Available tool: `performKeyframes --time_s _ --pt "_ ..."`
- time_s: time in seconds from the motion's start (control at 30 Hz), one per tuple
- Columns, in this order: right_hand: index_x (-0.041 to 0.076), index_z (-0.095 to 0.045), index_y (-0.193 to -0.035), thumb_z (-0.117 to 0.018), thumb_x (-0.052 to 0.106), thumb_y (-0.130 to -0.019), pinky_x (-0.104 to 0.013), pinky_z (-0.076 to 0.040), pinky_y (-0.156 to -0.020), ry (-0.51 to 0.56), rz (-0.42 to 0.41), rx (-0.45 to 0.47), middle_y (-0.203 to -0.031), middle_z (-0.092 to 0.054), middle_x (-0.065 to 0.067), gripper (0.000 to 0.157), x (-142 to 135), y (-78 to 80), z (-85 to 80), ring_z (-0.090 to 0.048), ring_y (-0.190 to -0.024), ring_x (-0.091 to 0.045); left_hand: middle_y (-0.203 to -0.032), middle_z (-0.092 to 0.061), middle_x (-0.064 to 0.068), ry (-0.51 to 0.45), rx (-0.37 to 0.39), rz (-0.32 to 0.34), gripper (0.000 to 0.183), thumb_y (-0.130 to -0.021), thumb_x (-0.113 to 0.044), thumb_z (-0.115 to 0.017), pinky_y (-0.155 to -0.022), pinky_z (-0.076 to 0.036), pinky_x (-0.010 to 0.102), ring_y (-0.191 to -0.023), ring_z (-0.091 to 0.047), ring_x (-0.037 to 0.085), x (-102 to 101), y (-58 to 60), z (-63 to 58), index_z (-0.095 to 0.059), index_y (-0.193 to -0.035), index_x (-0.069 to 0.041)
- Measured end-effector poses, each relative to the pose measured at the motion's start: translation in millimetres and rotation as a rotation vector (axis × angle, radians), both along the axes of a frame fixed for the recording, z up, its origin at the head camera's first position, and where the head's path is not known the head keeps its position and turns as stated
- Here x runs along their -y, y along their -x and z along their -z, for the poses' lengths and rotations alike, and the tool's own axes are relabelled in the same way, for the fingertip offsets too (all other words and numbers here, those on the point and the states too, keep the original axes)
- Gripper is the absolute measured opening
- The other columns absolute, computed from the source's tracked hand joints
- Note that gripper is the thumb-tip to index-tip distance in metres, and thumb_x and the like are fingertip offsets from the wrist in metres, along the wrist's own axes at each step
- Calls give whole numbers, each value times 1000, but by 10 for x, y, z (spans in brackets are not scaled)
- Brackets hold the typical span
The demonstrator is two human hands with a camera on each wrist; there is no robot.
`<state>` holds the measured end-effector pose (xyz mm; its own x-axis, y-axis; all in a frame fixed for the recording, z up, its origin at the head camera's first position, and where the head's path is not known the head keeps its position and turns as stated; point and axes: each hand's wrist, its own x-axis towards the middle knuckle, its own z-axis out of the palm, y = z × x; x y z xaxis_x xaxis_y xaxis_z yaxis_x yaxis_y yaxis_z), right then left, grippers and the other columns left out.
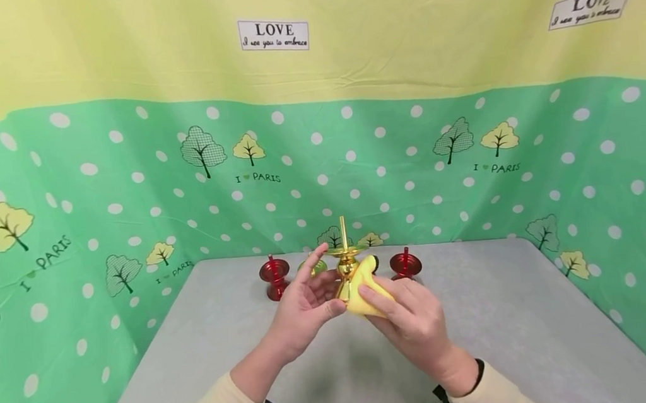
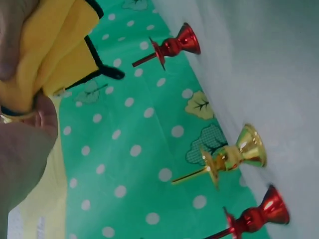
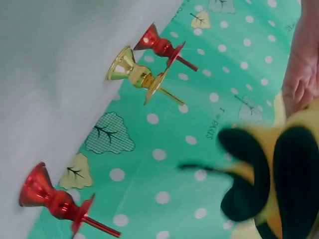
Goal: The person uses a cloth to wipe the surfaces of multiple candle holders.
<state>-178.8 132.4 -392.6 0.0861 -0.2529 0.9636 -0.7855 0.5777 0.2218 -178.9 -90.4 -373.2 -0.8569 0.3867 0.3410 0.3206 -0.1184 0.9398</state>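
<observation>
Upright in my left hand (image 1: 300, 314) is a shiny gold candlestick (image 1: 347, 266) with a long spike above its round dish. The left thumb presses at its base, the index finger reaches up toward the dish, and the other fingers are partly behind it. My right hand (image 1: 414, 314) pinches a folded yellow cloth (image 1: 364, 293) with dark edging against the candlestick's right side, covering part of the stem and base. In the left wrist view the cloth (image 2: 55, 55) hides nearly all of the held candlestick.
On the grey table (image 1: 482, 341), a red candlestick (image 1: 275, 280) stands at back left and another red candlestick (image 1: 406, 263) at back right. A second gold candlestick (image 2: 232, 158) stands between them, mostly behind my left fingers in the head view. A green and yellow curtain (image 1: 352, 142) surrounds the table.
</observation>
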Motion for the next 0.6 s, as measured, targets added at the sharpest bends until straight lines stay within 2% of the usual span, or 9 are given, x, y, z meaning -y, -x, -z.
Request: performKeyframes --time_s 0.07,0.17,0.23,0.3,0.4,0.47,0.53,0.6 --pt "4 -81 -117 -76 29 -101 -29 -62 -76 34 -130 167 -105 -81 -16 30 -30 15 55 -73 -84 -23 -147 -64 22 -56 63 49 99 -90 -25 -85 -100 -62 28 -123 -70 16 32 1 -4 -27 -170 -26" --pt "2 -78 -123 -84 19 -94 -19 -61 -87 123 -327 453 -114 -81 -16 34 -72 7 121 -76 -103 -14 -150 -62 19 -109 130 119 100 -90 -30 -84 -103 -61 30 -127 -68 14 67 20 10 -25 -171 -25" --pt "2 -79 -124 -87 14 -91 -15 -59 -91 162 -370 521 -115 -81 -16 36 -80 4 137 -75 -105 -12 -152 -60 18 -96 151 136 100 -92 -32 -82 -105 -59 29 -132 -66 16 84 45 29 -22 -172 -26" --pt "4 -80 -121 -85 16 -93 -17 -60 -84 150 -309 467 -111 -82 -15 31 -74 1 127 -76 -98 -14 -154 -58 20 -56 156 125 100 -94 -30 -81 -106 -59 28 -135 -65 22 85 57 43 -19 -173 -26" --pt "7 -84 -113 -79 29 -99 -28 -62 -71 115 -101 228 -97 -81 -14 26 -65 -9 87 -72 -78 -23 -156 -58 21 33 115 69 100 -97 -26 -79 -105 -59 27 -136 -64 31 25 50 65 -15 -173 -29" --pt "8 -84 -109 -75 32 -102 -33 -60 -61 90 11 91 -92 -80 -12 26 -47 -23 42 -70 -70 -24 -156 -58 20 65 81 40 102 -96 -24 -79 -104 -60 28 -137 -64 35 -19 23 65 -13 -173 -31" --pt "10 -85 -107 -74 29 -103 -34 -58 -56 61 77 -17 -90 -80 -11 22 -17 -34 -5 -69 -65 -24 -156 -59 20 63 46 20 103 -95 -26 -80 -103 -60 29 -136 -65 37 -50 3 66 -13 -173 -33" --pt "11 -84 -106 -74 26 -103 -32 -57 -53 26 92 -88 -90 -81 -12 18 14 -39 -37 -68 -63 -23 -154 -60 21 43 38 2 102 -93 -29 -81 -102 -61 30 -134 -66 37 -69 -13 58 -17 -172 -33"
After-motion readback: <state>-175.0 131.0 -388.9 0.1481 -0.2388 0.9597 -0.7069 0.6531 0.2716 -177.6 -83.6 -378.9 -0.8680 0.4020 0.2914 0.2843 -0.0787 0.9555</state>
